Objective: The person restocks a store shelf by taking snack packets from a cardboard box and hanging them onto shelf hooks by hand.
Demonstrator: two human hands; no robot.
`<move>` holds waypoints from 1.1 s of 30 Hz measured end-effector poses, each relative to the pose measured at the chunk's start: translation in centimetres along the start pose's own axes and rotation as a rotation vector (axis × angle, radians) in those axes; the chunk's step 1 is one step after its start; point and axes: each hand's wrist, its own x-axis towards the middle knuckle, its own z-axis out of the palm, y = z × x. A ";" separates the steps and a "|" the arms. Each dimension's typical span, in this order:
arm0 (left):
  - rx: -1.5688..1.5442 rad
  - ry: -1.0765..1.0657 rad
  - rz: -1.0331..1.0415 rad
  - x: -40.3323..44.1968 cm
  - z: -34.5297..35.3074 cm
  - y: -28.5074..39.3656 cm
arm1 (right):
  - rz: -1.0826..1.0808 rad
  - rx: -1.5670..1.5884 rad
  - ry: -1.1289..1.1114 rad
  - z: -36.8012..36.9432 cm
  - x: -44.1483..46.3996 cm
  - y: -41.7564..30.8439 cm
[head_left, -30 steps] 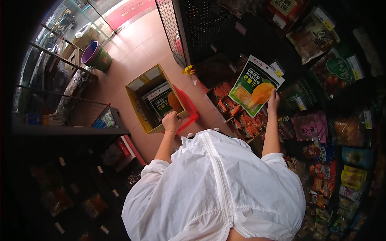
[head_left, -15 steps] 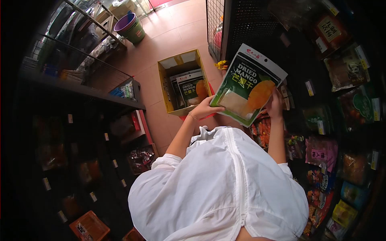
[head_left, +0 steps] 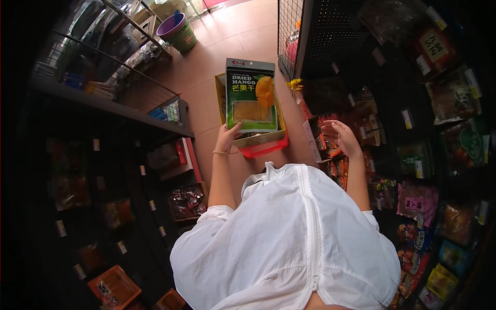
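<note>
My left hand [head_left: 226, 137] grips the lower left corner of a green dried mango bag [head_left: 250, 95]. The bag is upright, its printed front facing me, above a yellow cardboard box [head_left: 279, 116], and it covers most of the box's opening. Under the box is a red plastic stool or tray [head_left: 264, 149]. To the right, my right hand [head_left: 341, 137] is empty with its fingers apart, over the orange and red snack packets [head_left: 329, 148] in an open carton.
Shelves with hanging snack bags, such as a pink one [head_left: 417, 203], line the right. Dark shelving with packets [head_left: 118, 212] stands at the left. A green and purple bucket [head_left: 177, 33] is on the floor at the upper left. A mesh panel [head_left: 290, 36] rises near the top.
The mango bag has passed from my right hand to my left and moved left over the box. My right hand has let go and opened.
</note>
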 end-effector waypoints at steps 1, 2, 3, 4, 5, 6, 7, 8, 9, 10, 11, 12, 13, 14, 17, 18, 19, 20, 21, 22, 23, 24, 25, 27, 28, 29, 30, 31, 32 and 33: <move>0.001 -0.001 -0.001 0.1 -0.6 0.2 | 0.015 -0.009 0.048 -0.5 -0.3 0.4; 0.070 0.061 -0.081 0.3 -1.1 0.3 | 0.029 -0.018 0.097 -0.9 -0.6 0.9; 0.140 0.121 -0.162 0.4 -1.4 0.2 | 0.030 -0.015 0.100 -1.4 -1.0 1.3; 0.143 0.118 -0.164 0.5 -1.5 -0.1 | 0.031 0.000 0.143 -1.7 -1.4 1.7; 0.141 0.161 -0.250 0.7 -1.5 -0.3 | 0.031 0.015 0.187 -2.0 -1.8 2.1; 0.140 0.205 -0.337 0.9 -1.6 -0.5 | 0.028 0.021 0.192 -2.2 -2.2 2.4; 0.146 0.199 -0.337 1.2 -1.6 -0.7 | 0.013 0.050 0.218 -2.3 -2.6 2.8; 0.116 0.189 -0.377 1.6 -1.6 -0.8 | -0.001 0.079 0.244 -2.4 -3.0 3.1; 0.085 0.179 -0.418 2.1 -1.6 -1.1 | -0.002 0.083 0.250 -2.6 -3.3 3.4; 0.089 0.173 -0.420 3.0 -1.8 -1.8 | 0.000 0.096 0.262 -2.8 -3.6 3.6; 0.051 0.154 -0.457 4.2 -2.1 -2.6 | 0.002 0.110 0.272 -3.0 -3.8 3.9; 0.012 0.136 -0.493 5.2 -2.2 -3.1 | 0.000 0.113 0.277 -3.2 -4.1 4.2; 0.007 0.112 -0.482 5.9 -2.0 -3.5 | 0.003 0.125 0.289 -3.4 -4.2 4.4; 0.010 0.107 -0.484 6.7 -1.5 -3.9 | 0.008 0.137 0.302 -3.5 -4.4 4.7; 0.733 0.362 -0.244 8.5 -0.4 -4.8 | 0.016 0.189 0.319 -3.8 -5.0 5.6; 1.097 0.448 -0.003 10.0 -1.7 -6.6 | 0.012 0.189 0.327 -3.9 -5.2 5.7; 0.913 0.333 0.077 10.4 -2.2 -6.4 | 0.004 0.228 0.326 -3.8 -5.5 5.8; 0.726 0.221 0.151 10.6 -2.5 -6.4 | -0.003 0.266 0.323 -3.7 -5.8 5.9; 0.397 0.165 -0.098 7.9 0.2 -2.7 | 0.008 0.282 0.353 -3.5 -6.1 5.8; 0.001 0.021 -0.161 6.5 1.1 -0.8 | 0.013 0.281 0.354 -3.5 -6.4 5.9; -0.274 -0.145 -0.136 5.6 1.6 0.2 | 0.007 0.284 0.371 -3.6 -6.8 6.1; -0.549 -0.307 -0.102 4.8 1.9 1.0 | 0.002 0.287 0.385 -3.6 -7.1 6.3; -0.551 -0.296 -0.096 4.1 2.2 2.0 | 0.005 0.307 0.401 -3.7 -7.2 6.6; -0.878 -0.696 0.039 3.0 2.7 3.2 | 0.008 0.317 0.415 -3.6 -7.5 6.7; -0.880 -0.687 0.046 2.7 2.7 3.3 | 0.002 0.330 0.439 -3.6 -7.6 6.6; -0.958 -0.726 0.080 2.6 2.8 3.4 | -0.003 0.338 0.446 -3.9 -7.5 7.0; -1.036 -0.765 0.113 2.4 2.8 3.3 | 0.001 0.335 0.440 -4.3 -7.3 7.4; -1.106 -0.764 0.119 2.3 2.9 3.1 | 0.001 0.350 0.419 -4.7 -7.1 7.7; -1.107 -0.758 0.123 2.3 2.6 2.8 | 0.002 0.365 0.399 -4.9 -6.9 8.1; -1.143 -0.731 0.130 2.3 2.3 2.4 | 0.006 0.363 0.396 -4.3 -6.7 7.8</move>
